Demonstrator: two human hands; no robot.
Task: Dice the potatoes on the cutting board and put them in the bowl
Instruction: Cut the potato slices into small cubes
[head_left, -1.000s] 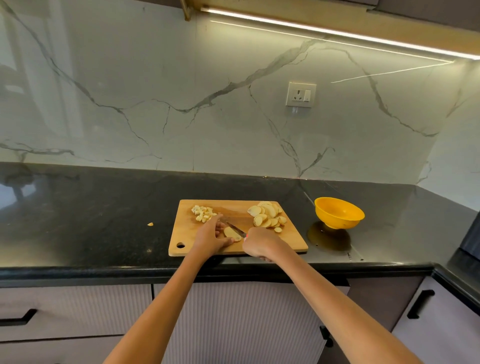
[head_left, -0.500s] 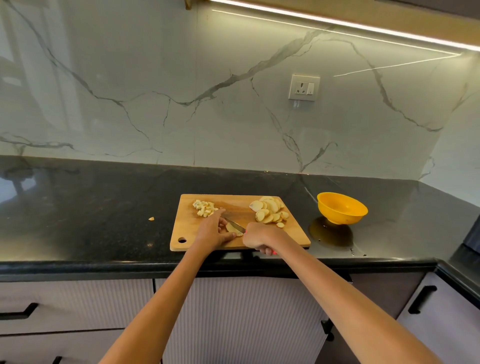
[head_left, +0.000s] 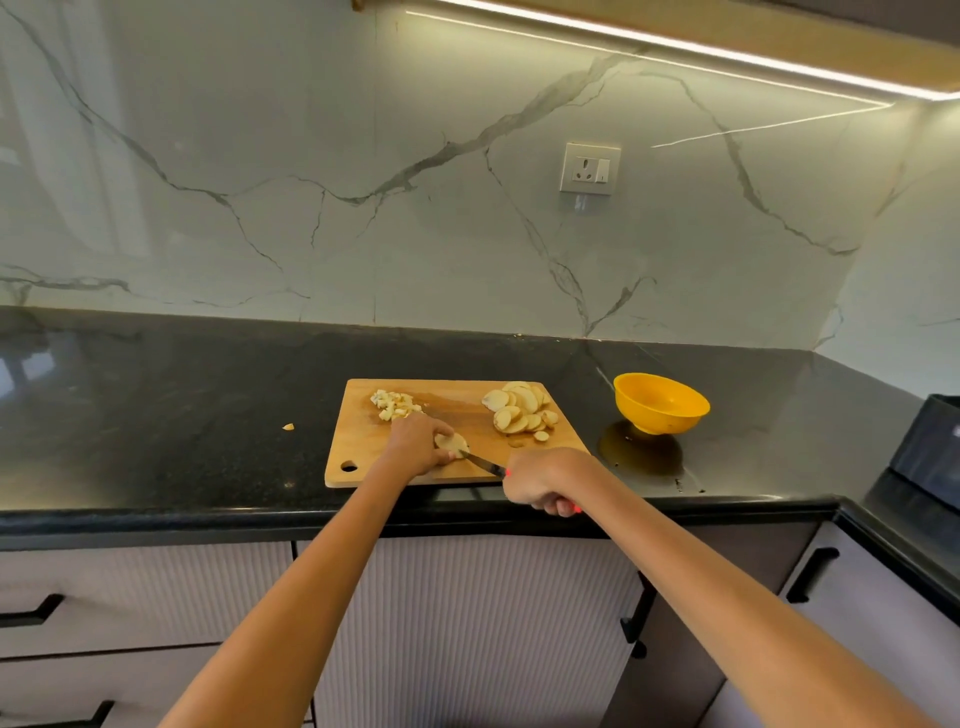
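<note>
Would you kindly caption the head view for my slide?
Left hand steadies a potato slice while right hand cuts with a knife.

A wooden cutting board lies flat — pale potato slices heaped at its far right corner, small dice at the far left, one slice near the middle. The yellow bowl stands upright just beside its right end.
</note>
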